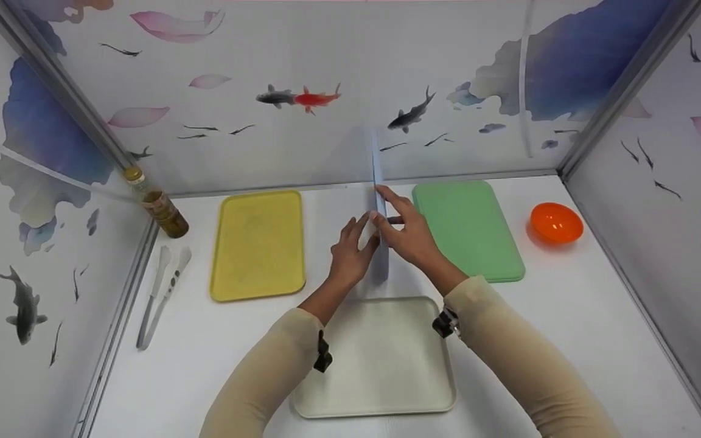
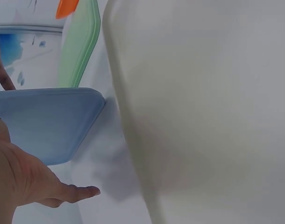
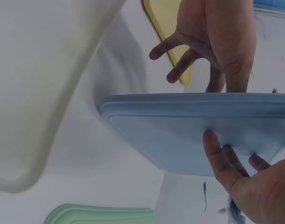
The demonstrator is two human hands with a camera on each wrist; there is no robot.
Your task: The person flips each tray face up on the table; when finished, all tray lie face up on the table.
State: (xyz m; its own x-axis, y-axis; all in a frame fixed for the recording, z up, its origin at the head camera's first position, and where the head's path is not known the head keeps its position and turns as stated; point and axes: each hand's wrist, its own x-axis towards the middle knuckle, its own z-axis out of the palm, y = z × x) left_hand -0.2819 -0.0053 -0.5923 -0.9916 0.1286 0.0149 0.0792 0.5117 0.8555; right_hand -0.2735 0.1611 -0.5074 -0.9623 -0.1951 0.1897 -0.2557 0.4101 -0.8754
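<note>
A blue tray stands on its edge near the back wall, seen almost edge-on in the head view. On its left side, my left hand touches the face with some fingers, while the lowest fingers stretch out free of it in the right wrist view. My right hand grips the tray from the right, several fingertips pressed on that face and its thumb at the upper edge. In front of the blue tray lies a cream tray, partly under the forearms.
A yellow tray lies to the left and green trays to the right. Farther left are tongs and a bottle of brown liquid. An orange bowl sits at far right. Printed panels enclose the table.
</note>
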